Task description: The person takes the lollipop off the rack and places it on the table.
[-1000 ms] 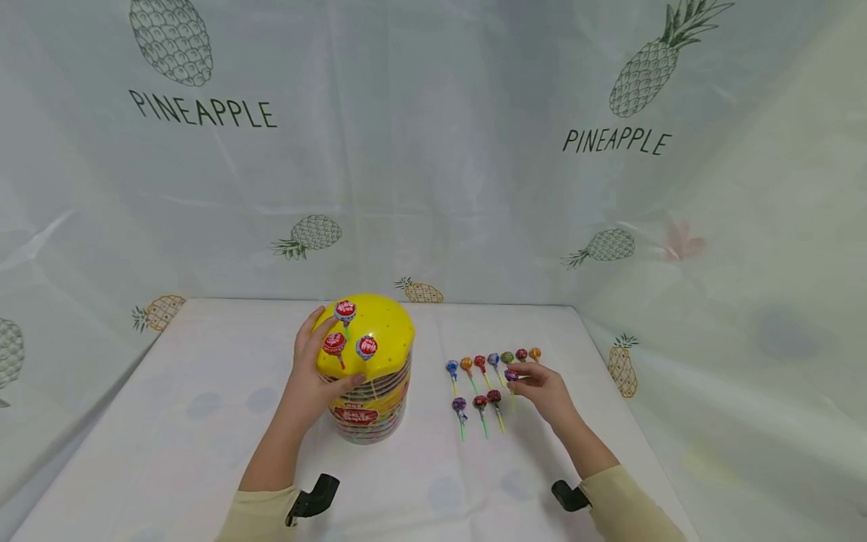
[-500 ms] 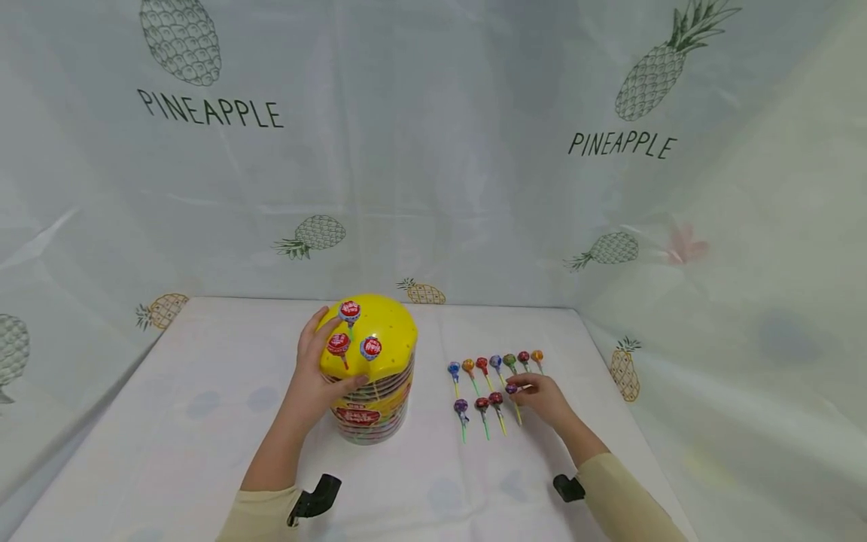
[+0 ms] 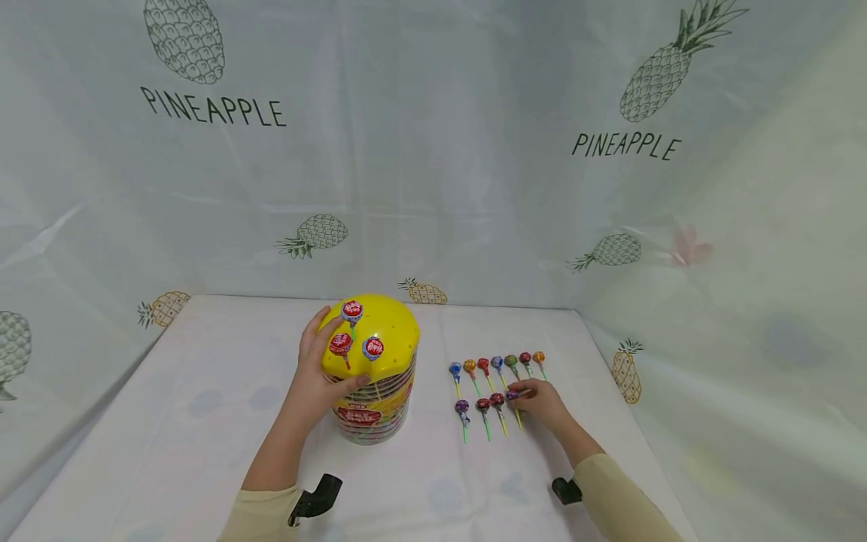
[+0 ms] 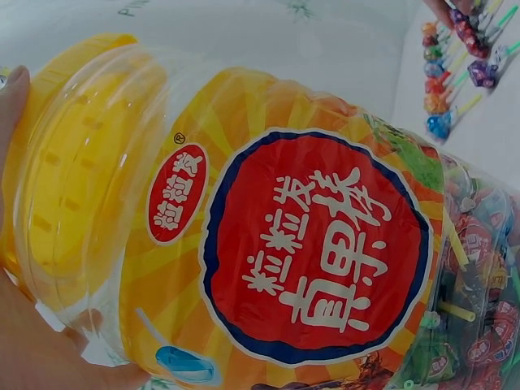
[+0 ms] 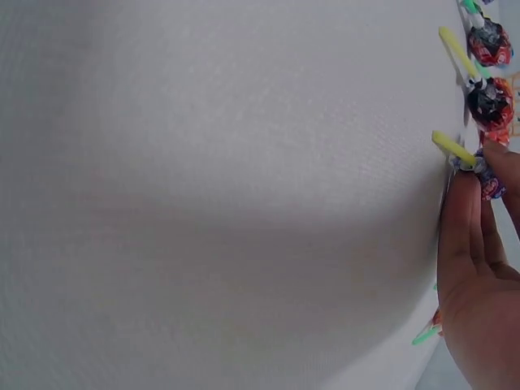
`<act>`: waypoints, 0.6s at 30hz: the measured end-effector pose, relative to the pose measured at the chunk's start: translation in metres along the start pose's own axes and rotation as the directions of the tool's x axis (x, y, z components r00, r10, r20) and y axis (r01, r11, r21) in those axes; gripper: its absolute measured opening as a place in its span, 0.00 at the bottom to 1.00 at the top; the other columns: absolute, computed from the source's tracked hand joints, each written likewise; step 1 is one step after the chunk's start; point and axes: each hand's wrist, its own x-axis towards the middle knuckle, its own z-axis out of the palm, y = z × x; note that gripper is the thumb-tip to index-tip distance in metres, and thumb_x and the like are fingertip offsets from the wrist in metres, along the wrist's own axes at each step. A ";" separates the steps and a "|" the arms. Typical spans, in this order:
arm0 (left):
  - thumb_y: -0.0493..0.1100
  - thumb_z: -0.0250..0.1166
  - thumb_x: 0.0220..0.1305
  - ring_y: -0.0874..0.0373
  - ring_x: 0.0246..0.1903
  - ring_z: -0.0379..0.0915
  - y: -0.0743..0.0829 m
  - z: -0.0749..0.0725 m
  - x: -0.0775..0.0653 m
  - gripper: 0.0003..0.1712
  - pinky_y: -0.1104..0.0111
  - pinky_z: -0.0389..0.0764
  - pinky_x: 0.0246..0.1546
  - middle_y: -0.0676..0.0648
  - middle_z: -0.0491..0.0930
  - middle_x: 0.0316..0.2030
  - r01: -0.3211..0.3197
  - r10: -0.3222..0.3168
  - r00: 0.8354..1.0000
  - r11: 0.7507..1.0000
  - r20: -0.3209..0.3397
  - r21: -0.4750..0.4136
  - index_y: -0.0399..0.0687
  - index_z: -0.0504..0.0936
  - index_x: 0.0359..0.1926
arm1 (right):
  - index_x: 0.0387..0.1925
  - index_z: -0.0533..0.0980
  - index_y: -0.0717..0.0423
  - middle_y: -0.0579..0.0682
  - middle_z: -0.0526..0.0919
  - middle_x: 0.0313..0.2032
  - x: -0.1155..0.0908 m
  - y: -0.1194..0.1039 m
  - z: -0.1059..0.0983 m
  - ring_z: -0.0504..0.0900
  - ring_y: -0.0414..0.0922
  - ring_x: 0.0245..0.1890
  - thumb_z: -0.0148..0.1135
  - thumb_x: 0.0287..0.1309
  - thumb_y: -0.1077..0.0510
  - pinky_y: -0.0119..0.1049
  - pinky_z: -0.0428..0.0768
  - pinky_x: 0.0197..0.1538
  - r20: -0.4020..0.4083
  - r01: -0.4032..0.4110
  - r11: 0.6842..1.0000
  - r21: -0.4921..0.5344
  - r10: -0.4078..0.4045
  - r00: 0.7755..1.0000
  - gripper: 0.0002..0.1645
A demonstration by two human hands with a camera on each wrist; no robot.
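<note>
Has lowered purple lollipop point(image 5: 491, 185), clamped in right fingers point(image 5: 459, 223), right of jar point(image 3: 371, 416), seemingly lengthening near row of lollipops point(image 3: 482, 405); grips jar with left fingers point(image 3: 325, 333).

The right-hand grip point(image 3: 542, 403) has brought the round, purple-wrapped lollipop point(image 3: 512, 395) nearer the person, from just below the round, green-wrapped lollipop point(image 3: 511, 361) to almost level with the round, dark-red-wrapped, yellow-sticked lollipop point(image 3: 497, 400) beside it.

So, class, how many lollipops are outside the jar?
11: seven far-row lollipops, three near-row lollipops, one held lollipop in the right hand. The hand may hide more.
</note>
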 end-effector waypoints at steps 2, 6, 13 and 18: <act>0.40 0.77 0.50 0.39 0.68 0.50 0.000 0.000 0.000 0.51 0.44 0.69 0.59 0.52 0.36 0.75 -0.001 0.001 1.000 1.000 -0.001 -0.002 0.57 0.58 0.71 | 0.43 0.82 0.63 0.51 0.82 0.34 0.000 0.001 0.001 0.79 0.44 0.32 0.68 0.53 0.70 0.36 0.81 0.33 -0.006 0.004 1.000 -0.007 -0.004 1.000 0.13; 0.40 0.77 0.50 0.39 0.69 0.50 0.000 0.000 0.000 0.51 0.44 0.68 0.59 0.52 0.36 0.75 -0.003 0.003 1.000 1.000 0.000 -0.006 0.57 0.58 0.71 | 0.42 0.82 0.61 0.50 0.82 0.35 0.000 0.000 0.003 0.78 0.44 0.32 0.69 0.54 0.68 0.36 0.80 0.32 -0.020 0.004 1.000 -0.027 -0.004 1.000 0.12; 0.41 0.77 0.50 0.39 0.69 0.50 0.000 0.000 0.000 0.52 0.44 0.68 0.59 0.51 0.36 0.75 -0.007 0.007 1.000 1.000 -0.002 -0.005 0.57 0.58 0.72 | 0.42 0.82 0.61 0.50 0.82 0.33 -0.002 0.000 0.006 0.78 0.44 0.31 0.69 0.53 0.68 0.35 0.80 0.32 -0.036 -0.016 1.000 -0.017 0.015 0.999 0.12; 0.41 0.77 0.50 0.39 0.69 0.50 0.000 0.000 -0.001 0.52 0.44 0.68 0.59 0.52 0.36 0.75 -0.005 0.005 1.000 1.000 -0.002 -0.002 0.57 0.58 0.72 | 0.43 0.81 0.62 0.51 0.81 0.33 -0.004 -0.001 0.005 0.78 0.44 0.31 0.69 0.53 0.69 0.35 0.80 0.31 -0.031 0.000 1.000 0.000 0.000 1.000 0.13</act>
